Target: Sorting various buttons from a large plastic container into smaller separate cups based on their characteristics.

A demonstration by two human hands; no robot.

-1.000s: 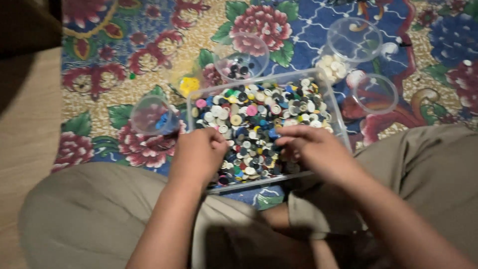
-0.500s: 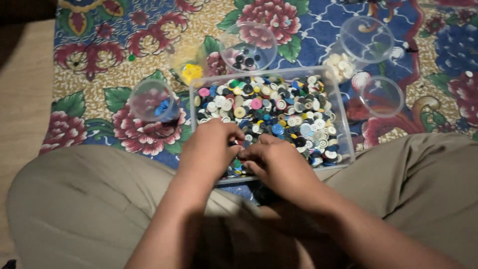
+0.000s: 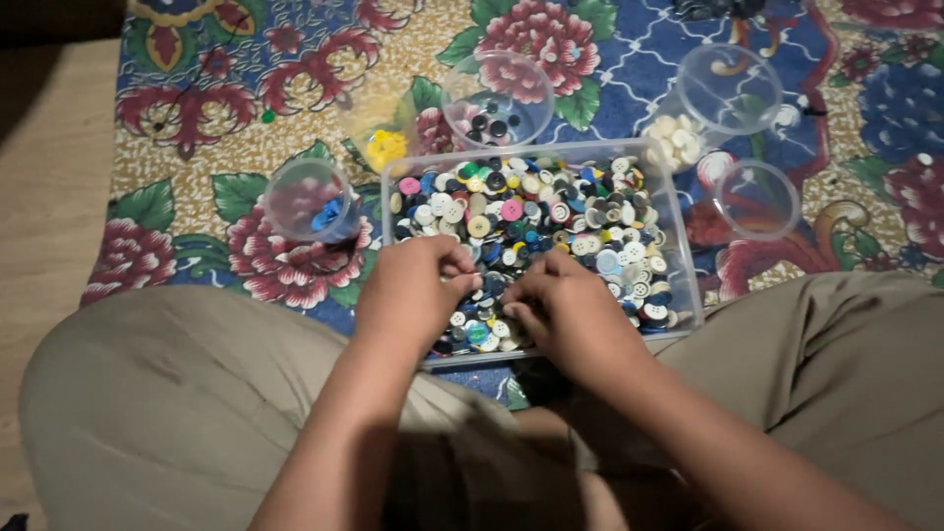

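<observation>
A clear rectangular plastic tray (image 3: 682, 258) full of mixed coloured buttons (image 3: 551, 211) lies on a flowered cloth in front of my crossed legs. Both hands rest in its near half, almost touching. My left hand (image 3: 408, 295) is curled into a loose fist over the buttons, thumb against fingertips; anything inside it is hidden. My right hand (image 3: 568, 313) lies palm down with its fingers bent into the buttons, and what the fingertips hold is too small to make out.
Clear round cups stand around the tray: one with blue buttons (image 3: 307, 202) at the left, one with yellow (image 3: 385, 149), one with black (image 3: 497, 103) behind, one with white (image 3: 726, 90), and an empty one (image 3: 755, 200) at the right. Bare wooden floor (image 3: 49, 197) lies left of the cloth.
My right hand slid from the tray's right side leftward to the middle, next to my left hand. The left hand stayed near the front left of the tray.
</observation>
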